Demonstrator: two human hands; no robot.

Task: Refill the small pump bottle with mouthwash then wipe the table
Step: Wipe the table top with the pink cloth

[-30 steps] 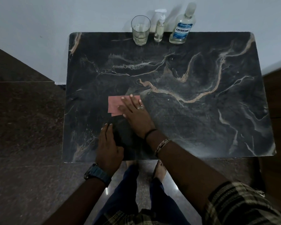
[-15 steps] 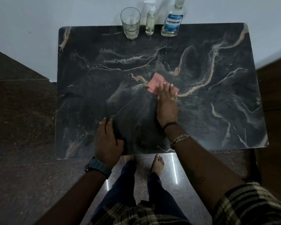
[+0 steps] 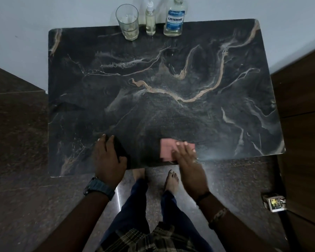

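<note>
While blur softens the right fingers, the layout reads clear.
Right hand (image 3: 187, 160): flat, palm down, fingers spread and pressed on the pink cloth; nothing clamped, just pushing down.
Pink cloth (image 3: 168, 150): lying flat on the table near the front edge, right of centre, partly under the right hand.
Left hand (image 3: 108, 157): resting on the table at the front edge, left of centre, fingers loosely open, holding nothing.
Table (image 3: 225, 124): dark marble top with tan and white veins.
Small pump bottle (image 3: 150, 22): upright at the back edge, between the glass and the mouthwash bottle.
Glass (image 3: 127, 22): upright, back edge, left of the pump bottle.
Mouthwash bottle (image 3: 174, 20): upright, back edge, blue label, well apart from both hands.
Wristwatch (image 3: 98, 188): on the left wrist.
</note>
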